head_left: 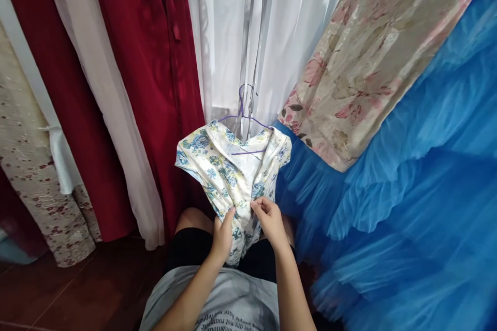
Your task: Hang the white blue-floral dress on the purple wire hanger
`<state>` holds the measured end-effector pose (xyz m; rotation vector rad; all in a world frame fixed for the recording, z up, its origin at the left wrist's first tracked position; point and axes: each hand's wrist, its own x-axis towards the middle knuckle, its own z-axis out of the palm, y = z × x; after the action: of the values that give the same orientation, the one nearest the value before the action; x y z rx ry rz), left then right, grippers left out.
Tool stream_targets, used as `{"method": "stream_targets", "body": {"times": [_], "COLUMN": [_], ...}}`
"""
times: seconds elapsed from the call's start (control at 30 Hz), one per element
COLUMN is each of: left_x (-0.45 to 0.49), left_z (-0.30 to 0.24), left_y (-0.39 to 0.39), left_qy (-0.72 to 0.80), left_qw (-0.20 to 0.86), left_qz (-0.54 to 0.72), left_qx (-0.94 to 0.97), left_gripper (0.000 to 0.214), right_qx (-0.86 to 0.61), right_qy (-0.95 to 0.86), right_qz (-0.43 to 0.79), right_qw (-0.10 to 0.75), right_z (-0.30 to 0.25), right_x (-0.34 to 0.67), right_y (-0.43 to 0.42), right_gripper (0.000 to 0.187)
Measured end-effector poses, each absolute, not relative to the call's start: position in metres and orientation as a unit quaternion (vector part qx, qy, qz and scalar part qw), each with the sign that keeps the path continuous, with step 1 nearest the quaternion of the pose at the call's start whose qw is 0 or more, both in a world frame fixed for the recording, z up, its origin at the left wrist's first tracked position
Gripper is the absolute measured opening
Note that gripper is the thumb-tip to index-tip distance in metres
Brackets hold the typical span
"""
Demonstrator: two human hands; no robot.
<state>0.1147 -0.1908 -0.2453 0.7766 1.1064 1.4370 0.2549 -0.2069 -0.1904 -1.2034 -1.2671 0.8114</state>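
- Two hands hold the floral garment (231, 181): the left hand (222, 237) grips its side, thumb on the front; the right hand (271, 221) pinches the front edge between thumb and fingertip.
- The garment spreads ahead of both hands, its lower part between them: pale, faintly shiny cloth, blue flowers, short sleeves, V-shaped neck.
- Beyond the hands, a thin purple hanger (240, 98) sits inside its shoulders.
- Left of the left hand, smooth dark-red fabric (143, 62) falls long.
- Right of the right hand, blue tulle (427, 207) billows in gathered layers.

Pink-flowered cloth (349, 77) hangs against ruffled blue tulle (419, 207).
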Motion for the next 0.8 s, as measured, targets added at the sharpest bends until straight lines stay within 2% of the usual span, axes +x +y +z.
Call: {"method": "stream_targets", "body": {"times": [0.1, 0.2, 0.3, 0.4, 0.47, 0.6, 0.8], "left_x": [0.101, 0.097, 0.111, 0.128, 0.132, 0.123, 0.103], "left_z": [-0.239, -0.229, -0.219, -0.215, -0.218, -0.226, -0.229], "left_y": [-0.187, -0.193, -0.206, -0.211, -0.209, -0.204, -0.200], "left_qy": [0.474, 0.456, 0.436, 0.443, 0.435, 0.385, 0.425], "left_qw": [0.465, 0.267, 0.163, 0.173, 0.223, 0.330, 0.276], "left_qz": [0.649, 0.702, 0.645, 0.567, 0.548, 0.517, 0.450], "left_qx": [0.371, 0.478, 0.606, 0.673, 0.679, 0.689, 0.735], "left_gripper": [0.042, 0.047, 0.041, 0.024, 0.008, 0.011, 0.007], "right_qx": [-0.508, -0.502, -0.484, -0.463, -0.456, -0.470, -0.435], "right_qy": [-0.508, -0.476, -0.457, -0.468, -0.478, -0.464, -0.424], "right_qz": [0.357, 0.379, 0.428, 0.481, 0.509, 0.508, 0.494], "right_qw": [0.597, 0.615, 0.612, 0.578, 0.552, 0.554, 0.622], "right_z": [-0.187, -0.182, -0.175, -0.169, -0.169, -0.171, -0.123], "right_x": [0.258, 0.264, 0.265, 0.260, 0.256, 0.245, 0.229], "right_y": [-0.210, -0.212, -0.214, -0.220, -0.223, -0.219, -0.160], "right_gripper": [0.034, 0.034, 0.036, 0.032, 0.028, 0.028, 0.031]}}
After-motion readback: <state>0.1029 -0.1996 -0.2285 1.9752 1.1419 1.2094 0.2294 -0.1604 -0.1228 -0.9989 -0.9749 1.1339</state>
